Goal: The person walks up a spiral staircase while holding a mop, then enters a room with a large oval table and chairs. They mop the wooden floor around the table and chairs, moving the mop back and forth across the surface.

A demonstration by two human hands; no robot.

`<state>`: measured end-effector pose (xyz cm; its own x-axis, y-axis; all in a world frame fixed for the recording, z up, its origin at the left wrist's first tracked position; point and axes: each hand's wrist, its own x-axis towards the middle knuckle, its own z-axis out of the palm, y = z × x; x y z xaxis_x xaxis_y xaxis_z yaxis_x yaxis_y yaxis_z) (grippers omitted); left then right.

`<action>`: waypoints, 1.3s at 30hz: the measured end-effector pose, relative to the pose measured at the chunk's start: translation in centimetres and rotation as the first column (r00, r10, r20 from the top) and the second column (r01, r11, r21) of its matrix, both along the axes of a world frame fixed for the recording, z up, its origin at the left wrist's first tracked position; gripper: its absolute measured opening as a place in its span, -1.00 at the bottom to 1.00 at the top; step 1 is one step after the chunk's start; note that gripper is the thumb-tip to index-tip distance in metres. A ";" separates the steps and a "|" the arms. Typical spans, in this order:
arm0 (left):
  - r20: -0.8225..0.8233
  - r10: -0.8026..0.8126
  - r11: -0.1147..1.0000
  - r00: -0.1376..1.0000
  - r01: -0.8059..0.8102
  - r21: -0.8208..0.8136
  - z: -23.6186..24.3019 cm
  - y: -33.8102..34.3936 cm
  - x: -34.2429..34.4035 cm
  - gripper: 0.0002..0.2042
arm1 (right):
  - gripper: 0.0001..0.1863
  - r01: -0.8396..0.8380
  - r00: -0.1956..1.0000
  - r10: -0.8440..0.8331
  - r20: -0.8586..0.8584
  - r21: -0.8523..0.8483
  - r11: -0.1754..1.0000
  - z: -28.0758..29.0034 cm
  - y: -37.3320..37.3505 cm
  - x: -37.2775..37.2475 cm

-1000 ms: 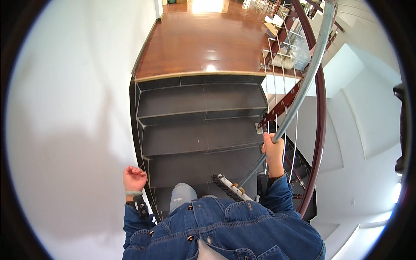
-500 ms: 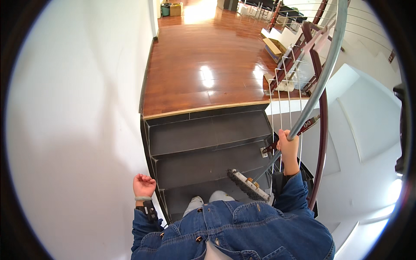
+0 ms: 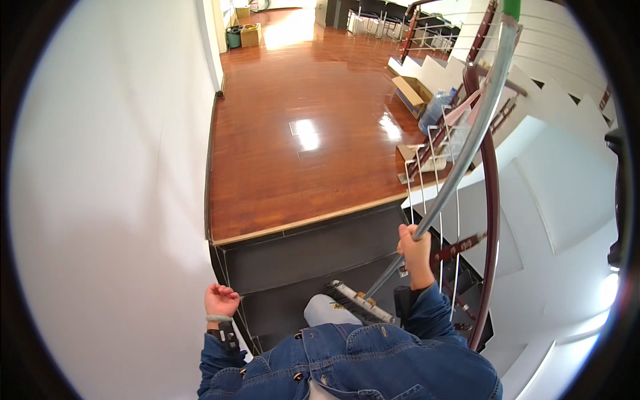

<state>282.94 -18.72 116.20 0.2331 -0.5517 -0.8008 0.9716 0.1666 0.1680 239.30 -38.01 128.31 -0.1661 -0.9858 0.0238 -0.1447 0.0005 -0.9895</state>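
My right hand (image 3: 415, 250) is wrapped round the grey metal handle of a push broom (image 3: 463, 157). The handle slants from a green end at the top right down to a white head with dark bristles (image 3: 363, 303), low over the dark steps beside my leg. My left hand (image 3: 221, 301) hangs near the white wall, its fingers loosely curled and holding nothing. Both wrists carry a dark strapped device.
Dark stairs (image 3: 313, 255) rise to a glossy red-brown wooden floor (image 3: 293, 143). A white wall (image 3: 113, 187) runs along the left. On the right stands a dark red handrail (image 3: 492, 220) with thin metal bars. An opened cardboard box (image 3: 412, 97) lies by the railing.
I have moved up the stairs, so the wooden floor is closer. The broom has come along in my right hand, its green end now in view. My left hand stays beside the wall.
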 end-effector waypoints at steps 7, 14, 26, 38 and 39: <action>0.124 0.056 0.976 0.991 -0.028 -0.215 10.6 -7.4 3.9 -0.79 | -0.68 -0.095 0.979 0.090 0.184 0.022 0.995 7.7 -9.5 3.8; 0.117 0.093 0.993 0.989 -0.084 -0.083 15.1 -14.2 8.7 -0.81 | -0.69 -0.029 0.994 0.030 0.102 -0.009 1.000 13.1 -18.1 7.2; 0.067 -0.040 0.990 0.997 0.048 -0.136 26.1 -35.0 16.5 -0.80 | -0.66 0.118 0.993 -0.117 0.019 -0.064 0.991 28.4 -32.8 12.1; 0.021 -0.089 0.994 0.996 0.090 -0.062 31.7 -53.0 17.9 -0.81 | -0.65 0.155 0.988 -0.155 0.005 -0.043 0.987 31.2 -48.6 13.7; 0.030 -0.056 0.998 0.998 0.057 -0.017 33.2 -54.3 17.8 -0.80 | -0.65 0.146 0.989 -0.146 0.015 -0.041 0.988 32.0 -50.9 13.9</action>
<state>300.73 -73.05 149.44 0.2242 -0.5791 -0.7838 0.9743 0.1151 0.1937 253.17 -88.89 160.32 -0.3088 -0.9491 0.0616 -0.1344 -0.0206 -0.9907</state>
